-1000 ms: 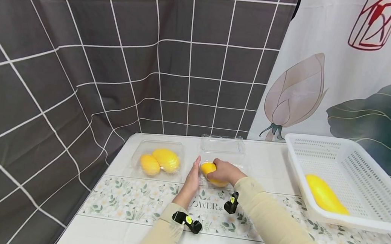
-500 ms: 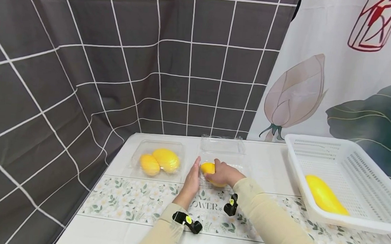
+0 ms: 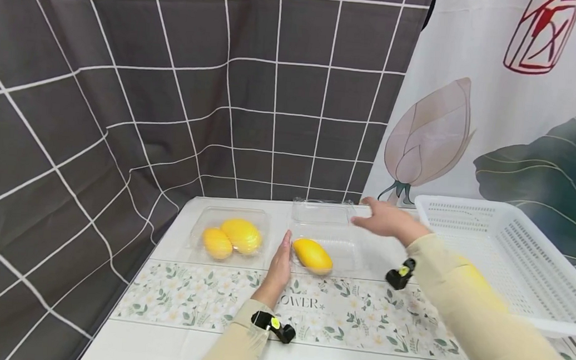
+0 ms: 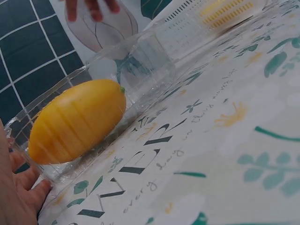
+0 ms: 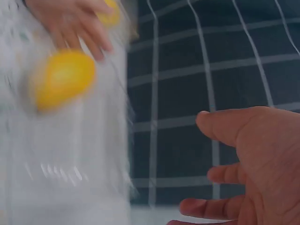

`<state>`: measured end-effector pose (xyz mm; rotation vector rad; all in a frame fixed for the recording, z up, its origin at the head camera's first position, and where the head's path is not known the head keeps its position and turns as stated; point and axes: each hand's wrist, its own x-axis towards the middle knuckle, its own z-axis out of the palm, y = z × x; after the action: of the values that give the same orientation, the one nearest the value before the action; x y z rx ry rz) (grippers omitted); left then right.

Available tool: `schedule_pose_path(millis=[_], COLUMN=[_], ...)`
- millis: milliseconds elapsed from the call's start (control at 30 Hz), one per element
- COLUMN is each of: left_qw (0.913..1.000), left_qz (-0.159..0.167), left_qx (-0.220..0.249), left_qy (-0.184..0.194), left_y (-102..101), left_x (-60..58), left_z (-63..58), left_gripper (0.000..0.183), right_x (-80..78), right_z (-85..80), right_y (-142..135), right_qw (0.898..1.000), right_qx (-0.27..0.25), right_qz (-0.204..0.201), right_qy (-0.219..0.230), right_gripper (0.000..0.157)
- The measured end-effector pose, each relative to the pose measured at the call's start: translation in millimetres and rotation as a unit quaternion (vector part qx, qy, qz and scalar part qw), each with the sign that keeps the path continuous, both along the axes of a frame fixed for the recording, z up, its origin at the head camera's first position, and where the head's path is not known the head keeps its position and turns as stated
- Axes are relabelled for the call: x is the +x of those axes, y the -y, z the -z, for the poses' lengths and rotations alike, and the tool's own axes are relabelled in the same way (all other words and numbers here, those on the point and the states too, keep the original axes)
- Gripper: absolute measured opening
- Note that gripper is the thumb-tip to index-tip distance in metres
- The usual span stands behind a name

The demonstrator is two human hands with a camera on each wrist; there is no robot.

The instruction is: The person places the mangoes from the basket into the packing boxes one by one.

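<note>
A yellow mango (image 3: 314,256) lies in the left part of a clear plastic clamshell box (image 3: 345,255), whose lid stands folded back behind it. Along the box's left side rests my left hand (image 3: 279,268), fingers straight; in the left wrist view the fingers (image 4: 35,190) touch the box wall beside the mango. My right hand (image 3: 388,219) is raised in the air to the right of the box, fingers spread and holding nothing. The right wrist view shows its open palm (image 5: 272,159) with the blurred mango (image 5: 68,77) off to the left.
A second clear box (image 3: 198,243) with two mangoes (image 3: 242,236) stands to the left. At the right is a white perforated basket (image 3: 461,206) holding another mango (image 3: 481,283), partly behind my right sleeve. Dark gridded cloth (image 3: 254,88) hangs behind the table.
My right hand has let go of the mango, leaving it in the box, and has moved up and to the right toward the basket. My left hand has stayed at the box.
</note>
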<state>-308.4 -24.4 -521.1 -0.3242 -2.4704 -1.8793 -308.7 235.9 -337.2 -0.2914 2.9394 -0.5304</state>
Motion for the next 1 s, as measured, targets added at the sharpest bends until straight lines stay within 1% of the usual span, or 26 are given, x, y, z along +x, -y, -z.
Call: schedule_pose_path(millis=[67,100,167,233,300,333,433,533,633,700,800,900,933,1000], left_qw=[1.0,1.0,0.9999,0.9998,0.9994,0.9988,0.9946,0.9887,0.9827,0.978,0.971,0.9668,0.9663,0.9659], left_qz=[0.003,0.005,0.007,0.009,0.014,0.018,0.033,0.051,0.065,0.072,0.078,0.075,0.074,0.07], left_qx=[0.003,0.005,0.008,0.012,0.027,0.038,0.083,0.125,0.161,0.183,0.21,0.224,0.226,0.227], left_qy=[0.004,0.003,0.005,0.01,0.018,0.025,0.052,0.065,0.065,0.071,0.082,0.097,0.098,0.103], left_y=[0.6,1.0,1.7,2.2,2.5,2.5,2.8,3.3,3.7,3.6,3.1,3.0,3.2,3.8], left_x=[0.9,1.1,1.3,1.0,0.7,0.4,-0.2,-0.7,-1.3,-1.4,-1.2,-0.7,-0.6,-0.6], left_z=[0.1,0.2,0.1,-0.2,-0.5,-0.5,0.3,1.4,2.3,2.5,2.4,2.0,2.1,1.9], left_gripper=[0.06,0.06,0.06,0.06,0.06,0.061,0.064,0.067,0.07,0.072,0.073,0.074,0.074,0.075], right_x=[3.4,5.0,6.8,8.3,9.7,10.8,16.6,23.8,30.4,35.3,43.7,51.2,53.4,57.6], right_z=[-14.5,-20.6,-27.6,-29.9,-27.8,-25.1,-14.9,-3.4,6.3,12.1,21.3,30.8,33.6,38.6], right_y=[-23.5,-35.8,-61.6,-88.1,-112.7,-123.9,-151.2,-168.6,-179.7,-186.0,-195.3,-203.9,-206.3,-209.8], right_qw=[1.0,1.0,0.999,0.999,0.997,0.996,0.993,0.988,0.983,0.978,0.965,0.945,0.94,0.933], right_qx=[0.018,0.025,0.026,0.025,0.029,0.038,0.091,0.146,0.171,0.194,0.236,0.274,0.28,0.286], right_qz=[0.004,0.01,0.025,0.037,0.047,0.043,0.017,-0.012,-0.035,-0.059,-0.114,-0.171,-0.185,-0.204], right_qy=[-0.01,-0.008,0.004,0.03,0.06,0.065,0.07,0.059,0.061,0.051,0.005,-0.052,-0.063,-0.074], right_gripper=[0.079,0.079,0.079,0.081,0.082,0.082,0.083,0.08,0.077,0.076,0.08,0.087,0.089,0.092])
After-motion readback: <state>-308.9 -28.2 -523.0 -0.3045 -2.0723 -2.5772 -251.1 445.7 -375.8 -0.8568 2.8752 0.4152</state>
